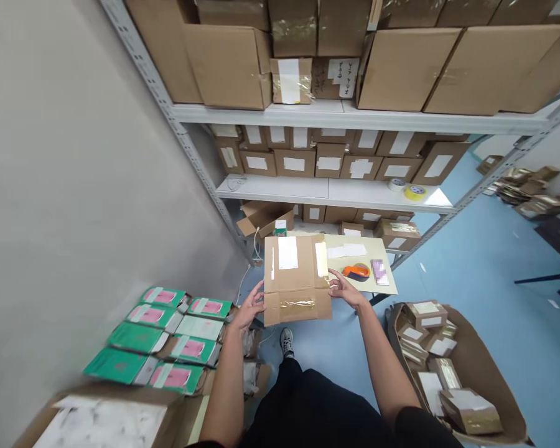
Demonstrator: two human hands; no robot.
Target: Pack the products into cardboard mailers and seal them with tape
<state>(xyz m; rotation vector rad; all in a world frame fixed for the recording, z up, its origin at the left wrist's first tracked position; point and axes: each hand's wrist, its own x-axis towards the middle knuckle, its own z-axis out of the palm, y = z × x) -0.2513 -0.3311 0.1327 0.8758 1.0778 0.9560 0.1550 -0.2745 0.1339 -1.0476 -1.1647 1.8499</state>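
Brown open bin (485, 361) holds taped cardboard parcels (470, 410); left hand (249, 306), right hand (345, 291) grip brown rectangular cardboard carton (284, 281), white label (288, 253) up, outline's long axis pointing forward

Pretty low-key fit tbh: black sleeves (422, 429) ending above bare forearms (380, 354), black pants (289, 376), one grey-and-white sneaker (286, 340) visible, left hand (249, 308) and right hand (346, 291) bare too.

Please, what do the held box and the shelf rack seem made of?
Held box: matte brown cardboard, by its creased panels; its shiny strip looks like plastic tape. Shelf rack: probably painted metal, light grey, as its posts show punched holes.
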